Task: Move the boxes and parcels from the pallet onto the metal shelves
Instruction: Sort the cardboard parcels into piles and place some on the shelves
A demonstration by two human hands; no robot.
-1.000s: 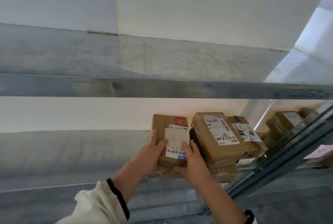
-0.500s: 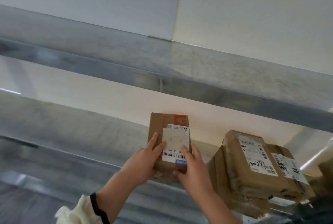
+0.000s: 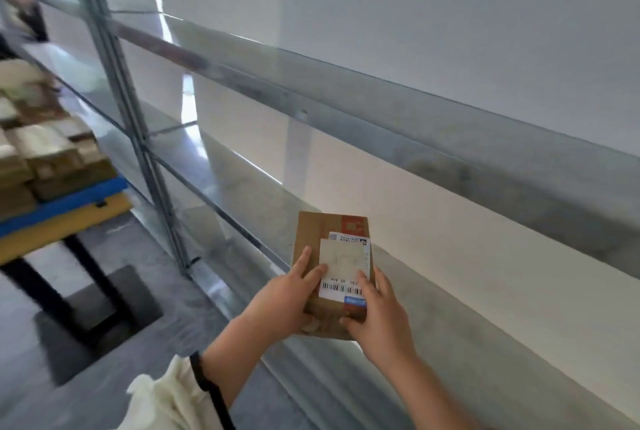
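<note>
At the front edge of the metal shelf | parcel: small cardboard, likely light, stiff | left hand and right hand grip its near corners.

A plain white wall rises above grey floor.

Shelf open; post left.

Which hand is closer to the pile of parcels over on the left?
Left. The left hand grips the left edge of the cardboard box, on the side toward the pile of parcels; the right hand grips its right edge, farther from the pile.
</note>
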